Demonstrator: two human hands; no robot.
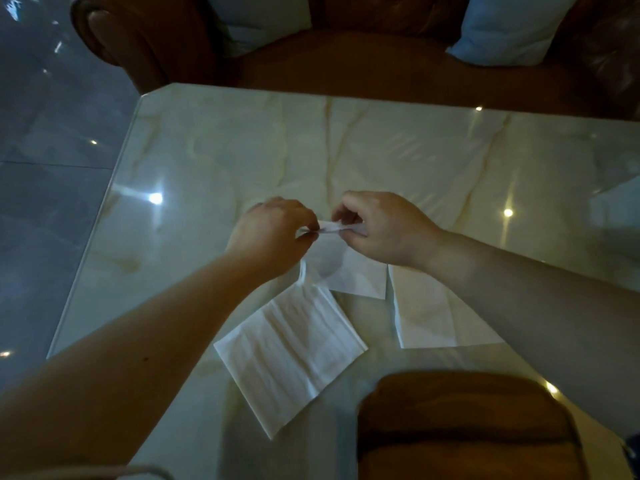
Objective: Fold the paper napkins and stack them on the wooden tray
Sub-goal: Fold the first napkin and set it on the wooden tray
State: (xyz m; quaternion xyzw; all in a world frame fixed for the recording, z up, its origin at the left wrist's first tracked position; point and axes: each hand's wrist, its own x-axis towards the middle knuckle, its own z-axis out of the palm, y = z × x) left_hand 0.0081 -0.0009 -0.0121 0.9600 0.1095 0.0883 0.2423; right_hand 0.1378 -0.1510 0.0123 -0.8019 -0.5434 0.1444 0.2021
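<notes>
the marble worktop is carrying one wooden tray at the near edge and three paper napkins. two are lying flat: one left of the tray, one beyond it. the left hand and right hand are both pinching closed on the third napkin, lifting its top edge.

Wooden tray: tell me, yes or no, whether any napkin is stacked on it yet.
No: the wooden tray is bare, with both hands, left hand and right hand, pinching one napkin above the table.
</notes>
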